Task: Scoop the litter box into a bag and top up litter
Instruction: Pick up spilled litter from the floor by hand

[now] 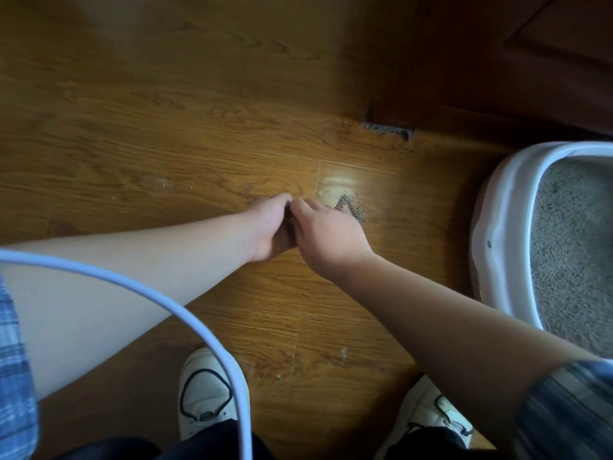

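Left hand cupped against right hand, grips unclear; careless sweep could scatter spilled litter pile across wooden floor.

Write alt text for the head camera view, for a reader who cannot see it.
A person's left hand and right hand meet over a wooden floor beside a small pile of spilled litter. A white litter box sits at the right; a white cable curves across the foreground.
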Motion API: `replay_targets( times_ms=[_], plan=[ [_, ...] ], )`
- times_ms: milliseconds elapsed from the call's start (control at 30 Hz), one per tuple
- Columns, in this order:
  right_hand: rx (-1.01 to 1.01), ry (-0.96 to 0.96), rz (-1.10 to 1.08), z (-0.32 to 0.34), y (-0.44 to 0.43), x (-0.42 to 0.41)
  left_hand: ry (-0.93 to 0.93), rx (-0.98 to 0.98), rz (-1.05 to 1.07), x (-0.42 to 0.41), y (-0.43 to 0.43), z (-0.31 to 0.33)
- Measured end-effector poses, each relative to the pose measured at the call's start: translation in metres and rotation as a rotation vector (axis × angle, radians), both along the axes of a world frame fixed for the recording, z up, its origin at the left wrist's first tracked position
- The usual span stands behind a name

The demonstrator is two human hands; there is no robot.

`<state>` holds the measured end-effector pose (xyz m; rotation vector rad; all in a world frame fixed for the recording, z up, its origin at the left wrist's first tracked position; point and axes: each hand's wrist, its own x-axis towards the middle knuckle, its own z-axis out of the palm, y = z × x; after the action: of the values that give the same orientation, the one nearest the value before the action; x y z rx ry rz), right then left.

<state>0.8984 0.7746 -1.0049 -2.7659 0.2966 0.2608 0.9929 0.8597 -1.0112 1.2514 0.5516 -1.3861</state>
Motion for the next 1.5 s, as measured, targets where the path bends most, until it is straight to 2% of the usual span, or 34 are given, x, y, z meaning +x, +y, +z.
replay_targets(
  times_ms=[67, 133, 200, 267, 433, 600, 767, 1000, 1133, 1333, 1500],
  plan=[
    [0.162, -0.028, -0.054, -0.005, -0.007, -0.009, -0.007, 0.027, 0.005, 0.001, 0.001, -0.002],
    [0.329, -0.069, -0.195, -0.013, -0.018, -0.021, -0.068, 0.086, -0.039, 0.003, 0.001, -0.004],
    [0.347, -0.063, -0.304, -0.022, -0.035, -0.031, -0.11, 0.113, -0.107, 0.004, 0.001, -0.004],
    [0.256, 0.006, -0.325, -0.029, -0.055, -0.039, -0.09, 0.099, -0.157, 0.006, 0.001, -0.002],
    [0.074, 0.139, -0.089, -0.029, -0.093, -0.043, -0.075, 0.041, -0.191, 0.017, -0.005, 0.012],
    [0.085, 0.231, -0.009, -0.019, -0.121, -0.024, -0.167, 0.054, -0.237, 0.048, -0.022, 0.044],
    [0.085, 0.298, 0.171, -0.002, -0.135, -0.006, -0.198, 0.07, -0.27, 0.051, -0.042, 0.092],
    [0.081, 0.269, 0.429, -0.013, -0.118, -0.006, -0.132, 0.039, 0.065, 0.025, -0.052, 0.154],
    [-0.058, 0.28, 0.602, -0.031, -0.124, -0.016, -0.087, 0.007, 0.253, 0.004, -0.04, 0.169],
    [-0.078, 0.258, 0.533, -0.043, -0.146, -0.038, -0.086, 0.015, 0.226, -0.007, -0.033, 0.165],
    [0.105, 0.256, 0.34, -0.046, -0.161, -0.042, -0.055, 0.021, 0.298, -0.017, -0.034, 0.146]
  ],
)
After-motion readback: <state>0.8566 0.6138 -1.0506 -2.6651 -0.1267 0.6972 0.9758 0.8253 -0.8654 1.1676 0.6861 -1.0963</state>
